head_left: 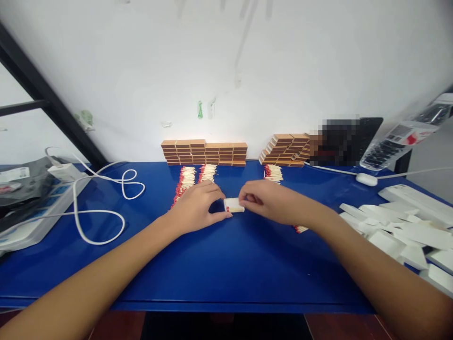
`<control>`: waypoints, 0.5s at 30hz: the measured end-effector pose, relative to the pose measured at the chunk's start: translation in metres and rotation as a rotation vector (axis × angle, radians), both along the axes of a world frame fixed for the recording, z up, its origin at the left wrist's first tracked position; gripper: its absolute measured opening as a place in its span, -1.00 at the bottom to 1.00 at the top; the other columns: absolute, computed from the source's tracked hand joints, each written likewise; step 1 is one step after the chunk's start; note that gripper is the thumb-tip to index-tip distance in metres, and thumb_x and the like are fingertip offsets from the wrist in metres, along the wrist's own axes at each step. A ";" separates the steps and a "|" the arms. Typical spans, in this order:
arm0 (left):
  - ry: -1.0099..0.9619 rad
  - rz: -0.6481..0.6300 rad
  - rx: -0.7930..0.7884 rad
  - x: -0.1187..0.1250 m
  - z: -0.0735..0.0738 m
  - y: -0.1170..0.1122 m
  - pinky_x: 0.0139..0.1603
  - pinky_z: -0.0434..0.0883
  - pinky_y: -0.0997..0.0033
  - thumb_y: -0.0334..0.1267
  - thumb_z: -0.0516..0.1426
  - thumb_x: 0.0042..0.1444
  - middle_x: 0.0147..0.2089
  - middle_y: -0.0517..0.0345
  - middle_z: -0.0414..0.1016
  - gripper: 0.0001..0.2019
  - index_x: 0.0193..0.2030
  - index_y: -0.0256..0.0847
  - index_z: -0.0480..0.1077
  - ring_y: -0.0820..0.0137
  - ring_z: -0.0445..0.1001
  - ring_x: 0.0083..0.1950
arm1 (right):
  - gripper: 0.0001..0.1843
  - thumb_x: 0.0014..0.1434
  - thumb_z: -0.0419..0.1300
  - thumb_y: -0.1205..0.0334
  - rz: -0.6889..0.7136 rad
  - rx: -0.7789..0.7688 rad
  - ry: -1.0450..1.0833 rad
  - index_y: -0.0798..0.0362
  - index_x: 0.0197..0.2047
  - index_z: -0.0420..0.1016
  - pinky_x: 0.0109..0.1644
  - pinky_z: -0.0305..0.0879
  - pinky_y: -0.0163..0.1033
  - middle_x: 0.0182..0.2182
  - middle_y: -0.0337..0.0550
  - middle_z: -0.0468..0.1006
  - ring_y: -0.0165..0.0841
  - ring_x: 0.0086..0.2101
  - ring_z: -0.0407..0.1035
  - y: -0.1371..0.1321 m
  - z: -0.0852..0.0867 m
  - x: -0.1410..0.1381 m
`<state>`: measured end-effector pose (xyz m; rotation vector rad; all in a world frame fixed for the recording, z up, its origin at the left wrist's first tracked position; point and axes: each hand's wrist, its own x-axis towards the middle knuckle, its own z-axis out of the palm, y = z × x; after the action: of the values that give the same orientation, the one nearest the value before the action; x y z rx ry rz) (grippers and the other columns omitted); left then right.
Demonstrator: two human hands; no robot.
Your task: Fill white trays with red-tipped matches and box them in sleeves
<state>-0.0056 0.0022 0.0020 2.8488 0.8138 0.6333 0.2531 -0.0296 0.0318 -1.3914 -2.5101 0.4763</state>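
A small white matchbox tray (231, 202) lies on the blue table in front of me, with a few red-headed matches (234, 209) inside. My left hand (198, 205) holds its left end between thumb and fingers. At the right end, my right hand (260, 198) is closed in a pinch against the tray; what its fingertips hold is hidden. Behind my left hand lie two rows of loose matches (208, 173), partly covered by it. Another bunch of matches (273, 173) lies behind my right hand, and a few match heads (300, 229) show under my right forearm.
Stacked brown matchboxes (204, 153) line the wall, with a slanting stack (285, 148) farther right. Several empty white trays (399, 231) are heaped at right beside a plastic bottle (399, 137). A power strip (46, 212) and white cable (99, 214) occupy the left.
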 end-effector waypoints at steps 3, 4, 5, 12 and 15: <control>-0.012 -0.002 -0.008 0.000 0.000 0.000 0.11 0.53 0.09 -0.02 0.36 0.32 -0.04 -0.01 0.66 -0.72 -0.04 -0.21 0.60 0.14 0.59 0.04 | -0.76 0.41 0.17 0.06 -0.169 0.068 0.059 -0.02 -0.17 0.60 -0.27 0.19 -0.17 -0.36 -0.10 0.62 -0.26 -0.37 0.41 0.014 0.014 0.032; -0.012 -0.003 -0.011 0.000 0.001 0.000 0.10 0.53 0.10 -0.02 0.35 0.33 -0.04 -0.01 0.66 -0.72 -0.04 -0.21 0.60 0.14 0.59 0.04 | -0.77 0.38 0.18 0.09 -0.240 0.127 0.031 0.01 -0.19 0.59 -0.27 0.18 -0.15 -0.38 -0.07 0.62 -0.25 -0.38 0.40 0.019 0.017 0.045; -0.009 -0.003 -0.014 0.000 0.001 0.000 0.09 0.53 0.10 -0.03 0.35 0.33 -0.05 -0.01 0.66 -0.72 -0.04 -0.21 0.61 0.14 0.59 0.04 | -0.81 0.34 0.19 0.14 -0.301 0.167 -0.021 0.03 -0.23 0.59 -0.26 0.16 -0.12 -0.39 -0.03 0.62 -0.24 -0.39 0.39 0.025 0.019 0.057; -0.009 0.005 -0.007 -0.001 0.002 0.001 0.07 0.52 0.09 -0.02 0.35 0.33 -0.06 0.00 0.66 -0.71 -0.05 -0.23 0.61 0.13 0.58 0.03 | -0.87 0.15 0.28 0.23 -0.387 -0.009 -0.125 -0.01 -0.32 0.69 -0.25 0.28 -0.12 -0.38 -0.05 0.70 -0.17 -0.37 0.49 0.050 0.002 0.098; -0.003 0.009 -0.005 -0.001 0.003 0.000 0.06 0.52 0.09 -0.02 0.36 0.32 -0.07 0.01 0.66 -0.71 -0.05 -0.22 0.61 0.13 0.58 0.02 | -0.87 0.10 0.31 0.16 -0.355 -0.063 -0.134 -0.01 -0.33 0.70 -0.24 0.31 -0.15 -0.37 -0.08 0.72 -0.17 -0.33 0.53 0.055 -0.008 0.098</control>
<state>-0.0068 0.0026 0.0045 2.8412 0.8270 0.6353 0.3509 0.0253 0.0241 -1.9007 -2.2867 0.4042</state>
